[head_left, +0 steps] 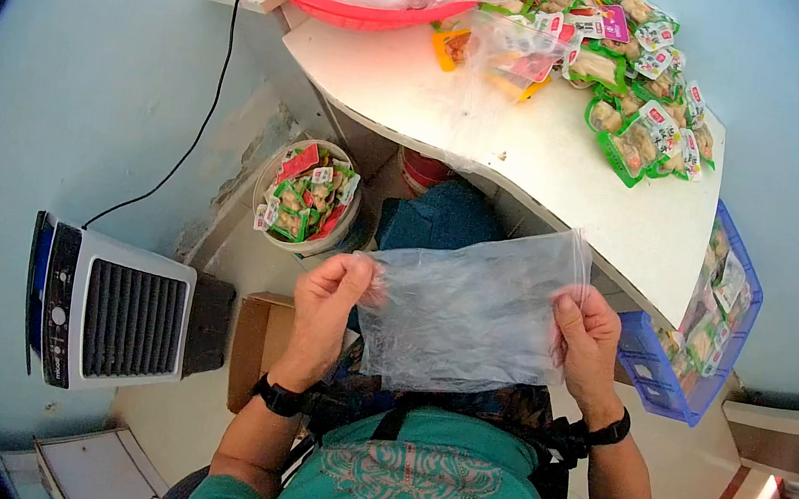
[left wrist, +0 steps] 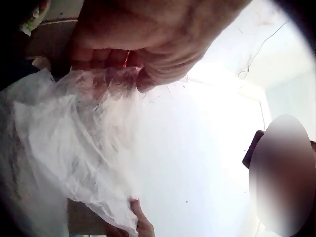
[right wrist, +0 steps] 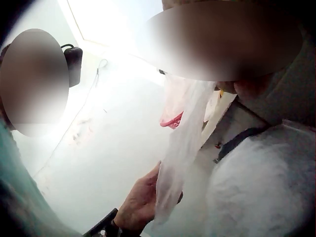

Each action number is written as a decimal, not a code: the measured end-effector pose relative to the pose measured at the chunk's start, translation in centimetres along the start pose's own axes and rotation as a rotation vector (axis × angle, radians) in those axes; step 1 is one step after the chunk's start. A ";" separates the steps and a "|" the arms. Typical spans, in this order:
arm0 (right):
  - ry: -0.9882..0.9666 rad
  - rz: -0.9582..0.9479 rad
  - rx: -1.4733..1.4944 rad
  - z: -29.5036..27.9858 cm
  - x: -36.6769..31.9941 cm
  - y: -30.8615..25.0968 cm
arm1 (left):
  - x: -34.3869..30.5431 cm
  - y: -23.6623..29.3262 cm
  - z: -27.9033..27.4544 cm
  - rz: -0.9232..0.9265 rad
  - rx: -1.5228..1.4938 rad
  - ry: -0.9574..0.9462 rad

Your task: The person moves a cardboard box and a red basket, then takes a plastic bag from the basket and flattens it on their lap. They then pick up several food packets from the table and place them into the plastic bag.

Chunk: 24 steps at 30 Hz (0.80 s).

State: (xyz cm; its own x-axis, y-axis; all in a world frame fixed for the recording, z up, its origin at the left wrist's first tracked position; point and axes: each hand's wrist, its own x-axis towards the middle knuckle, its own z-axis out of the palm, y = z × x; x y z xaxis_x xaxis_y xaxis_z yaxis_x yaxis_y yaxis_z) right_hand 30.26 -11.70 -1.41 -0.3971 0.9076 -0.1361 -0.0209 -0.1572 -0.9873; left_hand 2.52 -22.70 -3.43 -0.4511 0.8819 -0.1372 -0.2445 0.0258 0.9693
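A clear plastic bag [head_left: 467, 309] is stretched flat between both hands above the person's lap. My left hand [head_left: 326, 306] pinches its left edge, thumb on top. On the opposite side my right hand [head_left: 586, 340] grips the right edge near the upper corner. The bag looks flat, with nothing visible inside. In the left wrist view the creased bag [left wrist: 89, 143] hangs from the left fingers, and the right hand [left wrist: 140, 222] shows at the bottom. Seen from the right wrist, the left hand [right wrist: 143, 197] holds the bag's far edge.
A white table [head_left: 400, 88] bears several green snack packets [head_left: 641, 140] and a red basket [head_left: 355, 13] of clear bags. Below stand a bucket [head_left: 260, 196] of packets and, at right, a blue crate [head_left: 660, 380]. An air cooler [head_left: 133, 320] stands left, beside a cardboard box [head_left: 256, 342].
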 end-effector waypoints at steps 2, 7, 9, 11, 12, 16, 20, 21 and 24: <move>-0.007 0.020 0.007 -0.1 -0.1 0.1 | 0.1 0.0 -0.1 0.004 -0.125 0.089; -0.010 0.021 0.010 -0.6 -0.2 1.1 | 0.7 0.8 -0.4 -0.055 -0.263 0.130; -0.012 0.023 0.007 -0.7 -0.2 1.2 | 0.6 0.4 -0.3 -0.103 -0.319 0.079; -0.022 0.019 -0.015 -1.1 -0.2 1.4 | 0.2 0.6 0.0 -0.162 -0.272 0.017; -0.027 0.016 -0.026 -1.2 -0.2 1.5 | -0.1 0.6 0.0 -0.191 -0.248 -0.013; -0.039 0.067 0.000 -1.4 -0.6 1.8 | -1.4 -0.5 -0.9 -0.323 -0.113 -0.107; -0.044 0.111 -0.049 -2.3 -0.9 3.1 | -2.5 -1.7 -2.0 -0.455 -0.036 -0.180; -0.050 0.127 -0.065 -2.6 -0.9 3.3 | -2.7 -2.0 -2.1 -0.474 -0.016 -0.196; -0.065 0.140 -0.037 -3.1 -0.8 4.6 | -2.8 -2.8 -2.0 -0.501 0.034 -0.201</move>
State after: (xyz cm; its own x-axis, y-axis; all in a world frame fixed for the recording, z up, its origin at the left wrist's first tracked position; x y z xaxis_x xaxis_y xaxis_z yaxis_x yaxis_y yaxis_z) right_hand 33.33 -11.96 -6.13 -0.4524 0.8505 -0.2681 0.0721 -0.2648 -0.9616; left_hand 2.77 -26.20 -6.13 -0.1121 0.8301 -0.5463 -0.3579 0.4791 0.8015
